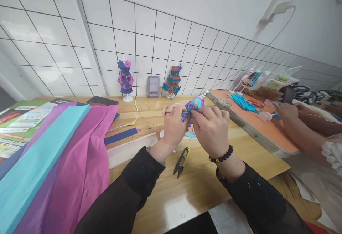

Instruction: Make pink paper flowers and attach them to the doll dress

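Observation:
A small doll form dressed in blue, pink and purple cloth [197, 102] lies tilted between my hands, its white tip pointing up to the right. My left hand [175, 125] is closed round the left end of the cloth. From the right, my right hand [212, 128] pinches the same cloth, a black bead bracelet on its wrist. Fingertips of both hands nearly meet there, and they hide part of the cloth. Thread snips with green and yellow handles [182, 161] rest on the wooden table [157, 194] just below my hands.
Pink fabric [80, 155] and turquoise fabric [50, 148] cover the left side. Two dressed doll stands, one blue and pink [126, 79], one brown and teal [172, 80], flank a phone [153, 87] by the grid wall. At right, another person's hands work over an orange mat [267, 137].

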The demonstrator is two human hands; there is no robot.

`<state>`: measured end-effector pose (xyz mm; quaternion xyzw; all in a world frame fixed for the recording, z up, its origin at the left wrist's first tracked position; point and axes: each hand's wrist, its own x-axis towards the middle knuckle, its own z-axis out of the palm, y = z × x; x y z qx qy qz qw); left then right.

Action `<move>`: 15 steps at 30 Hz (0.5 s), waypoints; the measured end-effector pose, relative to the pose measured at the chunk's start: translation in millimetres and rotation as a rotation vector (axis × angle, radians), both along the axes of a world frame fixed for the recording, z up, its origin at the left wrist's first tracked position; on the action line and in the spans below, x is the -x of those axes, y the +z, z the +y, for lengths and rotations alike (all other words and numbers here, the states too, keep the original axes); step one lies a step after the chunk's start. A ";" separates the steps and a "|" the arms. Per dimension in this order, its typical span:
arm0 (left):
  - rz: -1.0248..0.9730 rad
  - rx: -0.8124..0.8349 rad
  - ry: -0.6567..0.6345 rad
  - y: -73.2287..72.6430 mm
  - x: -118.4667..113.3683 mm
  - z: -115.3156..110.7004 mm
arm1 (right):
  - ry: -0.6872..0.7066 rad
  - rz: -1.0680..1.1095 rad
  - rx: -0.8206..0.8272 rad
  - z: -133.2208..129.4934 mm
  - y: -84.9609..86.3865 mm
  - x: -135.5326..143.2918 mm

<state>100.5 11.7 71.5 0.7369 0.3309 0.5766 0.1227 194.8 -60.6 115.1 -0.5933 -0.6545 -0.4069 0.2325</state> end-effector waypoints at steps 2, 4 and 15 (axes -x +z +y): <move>0.016 -0.009 -0.012 -0.6 -0.1 -0.4 | 0.006 0.026 -0.021 1.5 -0.4 -2.3; 0.028 -0.011 -0.025 -0.6 0.1 -1.2 | 0.009 0.058 -0.038 2.8 -0.6 -3.7; 0.054 -0.013 -0.086 1.8 1.3 -2.0 | -0.004 0.188 -0.034 6.3 -2.1 -7.2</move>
